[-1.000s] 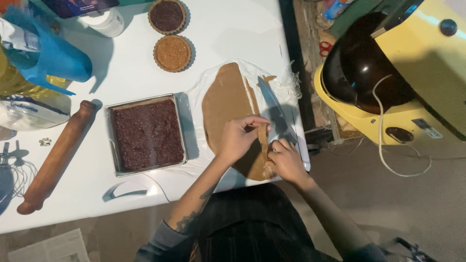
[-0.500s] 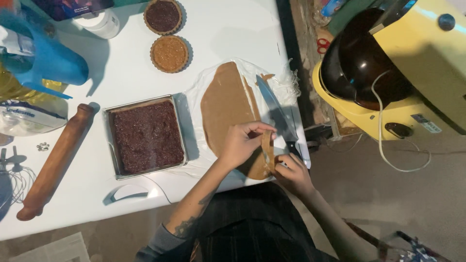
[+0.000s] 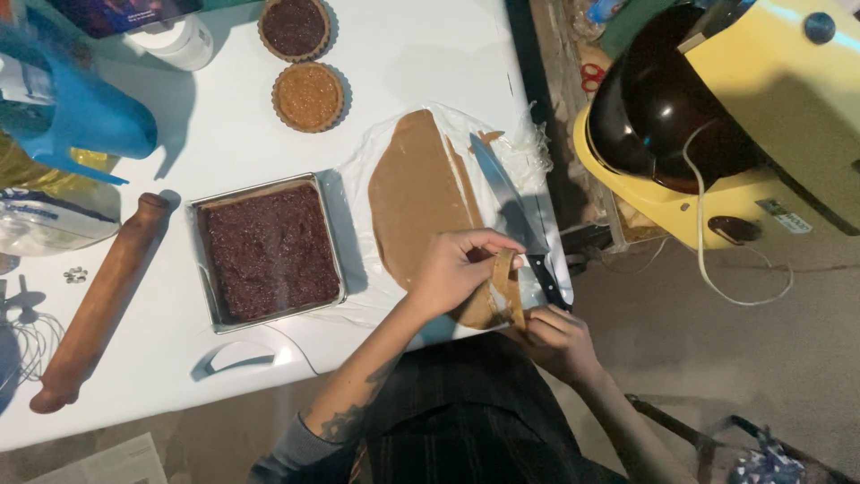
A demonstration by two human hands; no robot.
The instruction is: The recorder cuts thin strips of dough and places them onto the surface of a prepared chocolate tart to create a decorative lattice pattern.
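Note:
A sheet of brown rolled dough (image 3: 421, 197) lies on clear plastic film (image 3: 528, 152) on the white table (image 3: 224, 134). My left hand (image 3: 457, 269) pinches the upper end of a narrow dough strip (image 3: 511, 287) at the sheet's near right edge. My right hand (image 3: 560, 341) holds the strip's lower end at the table's edge. A large knife (image 3: 511, 211) with a black handle lies just right of the strip. Left of the dough stands a square metal pan (image 3: 269, 251) with a dark filling.
Two small round tarts (image 3: 305, 94) sit at the back. A wooden rolling pin (image 3: 103, 300) lies at the left, beside a blue jug (image 3: 81, 116) and a whisk (image 3: 22, 336). A yellow stand mixer (image 3: 743, 116) with a dark bowl stands right of the table.
My right hand slid down toward the table's near edge along the dough strip. My left hand stayed on the strip's upper end. The view shifted slightly.

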